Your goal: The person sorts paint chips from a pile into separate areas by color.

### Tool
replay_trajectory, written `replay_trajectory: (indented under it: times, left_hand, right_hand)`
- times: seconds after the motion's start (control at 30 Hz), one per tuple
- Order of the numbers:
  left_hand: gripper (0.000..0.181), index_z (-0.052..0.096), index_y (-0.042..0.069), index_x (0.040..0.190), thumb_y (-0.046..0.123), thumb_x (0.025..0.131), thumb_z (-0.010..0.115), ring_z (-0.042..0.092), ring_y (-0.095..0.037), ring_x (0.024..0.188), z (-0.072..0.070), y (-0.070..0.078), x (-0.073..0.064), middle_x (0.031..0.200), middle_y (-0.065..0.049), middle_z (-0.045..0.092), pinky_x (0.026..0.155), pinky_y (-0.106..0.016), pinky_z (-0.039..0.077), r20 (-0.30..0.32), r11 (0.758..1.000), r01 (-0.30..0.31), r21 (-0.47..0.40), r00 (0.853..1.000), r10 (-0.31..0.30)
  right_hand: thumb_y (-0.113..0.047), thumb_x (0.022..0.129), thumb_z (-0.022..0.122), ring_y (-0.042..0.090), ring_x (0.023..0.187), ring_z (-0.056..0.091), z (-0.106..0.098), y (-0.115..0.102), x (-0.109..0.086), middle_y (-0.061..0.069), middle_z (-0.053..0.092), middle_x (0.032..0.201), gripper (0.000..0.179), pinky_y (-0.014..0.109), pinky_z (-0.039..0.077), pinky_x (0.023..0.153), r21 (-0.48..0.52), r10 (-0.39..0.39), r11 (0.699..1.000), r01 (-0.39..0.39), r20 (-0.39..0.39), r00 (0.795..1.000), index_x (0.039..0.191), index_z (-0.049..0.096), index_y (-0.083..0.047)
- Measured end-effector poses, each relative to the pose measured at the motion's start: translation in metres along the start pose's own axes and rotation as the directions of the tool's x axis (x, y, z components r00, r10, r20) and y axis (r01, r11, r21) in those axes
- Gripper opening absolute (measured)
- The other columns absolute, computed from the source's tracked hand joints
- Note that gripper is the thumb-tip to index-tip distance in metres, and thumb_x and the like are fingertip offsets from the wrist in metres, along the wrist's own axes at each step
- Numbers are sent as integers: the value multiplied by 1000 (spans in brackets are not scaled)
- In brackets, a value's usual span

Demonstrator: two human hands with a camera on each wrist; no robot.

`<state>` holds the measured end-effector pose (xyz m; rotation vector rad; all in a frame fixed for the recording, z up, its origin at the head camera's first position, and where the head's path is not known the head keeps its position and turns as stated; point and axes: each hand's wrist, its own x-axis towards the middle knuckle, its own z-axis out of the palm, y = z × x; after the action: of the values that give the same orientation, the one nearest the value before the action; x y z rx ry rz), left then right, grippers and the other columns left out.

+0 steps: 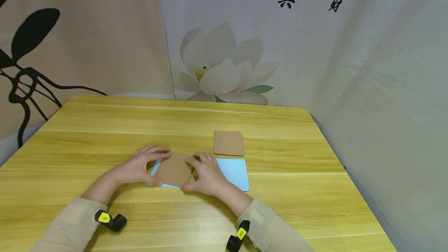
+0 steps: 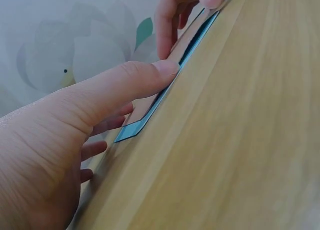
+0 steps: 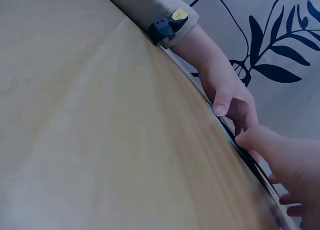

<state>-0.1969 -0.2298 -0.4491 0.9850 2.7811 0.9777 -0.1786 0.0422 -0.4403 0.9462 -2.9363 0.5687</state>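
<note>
A brown square card (image 1: 174, 169) lies tilted over a light blue square card (image 1: 154, 167), whose left and near edges show beneath it. In the left wrist view a dark gap shows between the brown card (image 2: 187, 43) and the blue card (image 2: 131, 128). My left hand (image 1: 144, 165) holds the brown card's left side, thumb at the near edge and fingers at the far one. With thumb and fingers spread, my right hand (image 1: 206, 174) grips its right side. Another light blue card (image 1: 234, 173) lies right beside the right hand, partly covered by it.
A second brown square card (image 1: 228, 143) lies behind the right blue card on the wooden table (image 1: 297, 205). A curtain printed with a lotus flower (image 1: 224, 65) hangs behind the table's far edge. Both wrists wear small black cameras.
</note>
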Motion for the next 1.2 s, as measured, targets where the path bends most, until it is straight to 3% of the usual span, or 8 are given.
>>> replay_trajectory:
  times: [0.27,0.7,0.9,1.2]
  left_hand:
    - [90,53,9,137,56,66,81,26,-41,133,1,4,1,145,-10,40,97,-71,16,-19,999,36,15,999,-36]
    - [81,58,11,133,50,67,83,28,-37,132,15,20,21,140,-10,45,100,-65,16,-101,998,3,59,995,3]
    - [78,60,10,132,49,68,82,32,-36,130,25,29,35,138,-12,46,99,-65,19,-136,996,-26,88,990,38]
    - [77,60,10,132,49,69,81,29,-33,132,40,46,69,138,-12,45,101,-64,17,-139,996,2,94,990,12]
  right_hand:
    - [-55,76,72,25,133,33,-10,6,3,7,41,142,76,46,24,109,41,-53,998,52,19,998,139,51,-18]
    - [-51,77,74,25,133,29,-27,41,3,4,36,145,72,49,30,104,192,-85,979,69,76,993,139,51,-24]
    - [-47,77,76,25,135,27,-34,60,-1,6,33,147,72,48,35,101,236,-87,970,62,94,992,140,50,-23]
    - [-35,74,81,25,134,26,-49,95,-8,11,32,147,75,48,35,101,284,-102,955,80,63,993,141,50,-19]
